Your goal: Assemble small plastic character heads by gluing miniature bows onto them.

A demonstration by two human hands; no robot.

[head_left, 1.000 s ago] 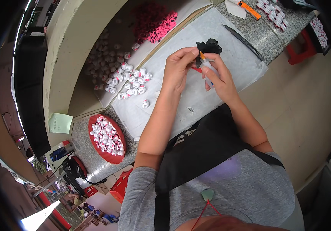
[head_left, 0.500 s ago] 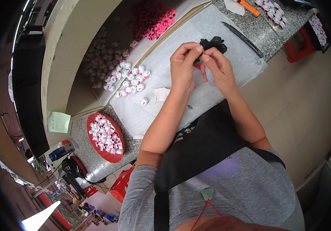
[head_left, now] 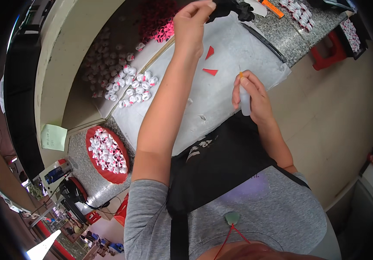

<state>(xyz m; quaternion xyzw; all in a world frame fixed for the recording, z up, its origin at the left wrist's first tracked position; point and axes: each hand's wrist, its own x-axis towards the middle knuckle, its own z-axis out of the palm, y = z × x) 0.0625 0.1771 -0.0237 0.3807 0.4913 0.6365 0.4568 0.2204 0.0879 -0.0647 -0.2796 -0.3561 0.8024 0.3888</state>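
Note:
My left hand (head_left: 189, 30) reaches to the far side of the white sheet (head_left: 169, 125), beside a crumpled black thing (head_left: 225, 9). Its thumb and fingers are pinched together; what they hold, if anything, is too small to make out. Upright in my right hand (head_left: 256, 96) is a translucent squeeze bottle (head_left: 245, 103) with an orange cap and a thin needle tip. The fingers are wrapped round it, above the sheet's near right part. Two small red pointed pieces (head_left: 210, 72) lie on the sheet between the hands.
Many small white-and-pink rolled pieces (head_left: 139, 86) lie left of my left forearm. More fill a red dish (head_left: 124, 175). Pink pieces (head_left: 165, 31) are heaped far behind. A black bar (head_left: 264, 43) and an orange marker-like stick (head_left: 273, 8) lie at the far right.
My hands were together near the black thing and have parted. The left has moved up and away; the right has come nearer with the bottle. Two red pieces now show on the sheet.

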